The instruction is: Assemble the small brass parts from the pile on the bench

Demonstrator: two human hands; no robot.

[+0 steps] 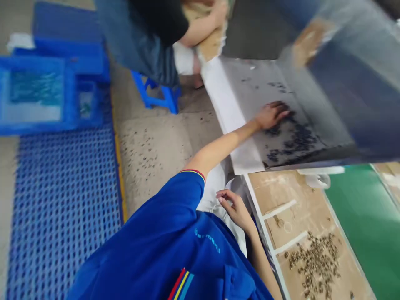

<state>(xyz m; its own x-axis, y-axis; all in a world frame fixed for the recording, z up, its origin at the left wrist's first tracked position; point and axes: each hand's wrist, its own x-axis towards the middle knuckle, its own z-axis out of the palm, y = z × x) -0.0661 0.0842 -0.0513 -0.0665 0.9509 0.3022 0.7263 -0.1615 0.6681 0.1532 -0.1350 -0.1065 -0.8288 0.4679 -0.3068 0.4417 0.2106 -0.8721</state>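
The left hand [271, 116] lies spread wide and palm down on a grey sloping tray [250, 89], its fingertips touching the dark granules [296, 139] scattered in a loose band over the tray's lower half; the granules lie mostly ahead of the hand, toward the tray's far side, and the left hand is clearly the nearer of the two; the right hand [236, 209] sits below the tray, its fingers loosely curled around nothing, just beside a white cloth [215, 187]; also below the tray, a cardboard-covered table [281, 196] carries a scatter of brown pellets [314, 262], with a green mat [365, 216] beyond; left of the tray lie speckled concrete floor [150, 154], blue plastic floor grating [62, 216] and blue crates [37, 87]; above it, a co-worker's forearm [200, 35] clasps a tan bundle [212, 37], near a blue stool [159, 93].
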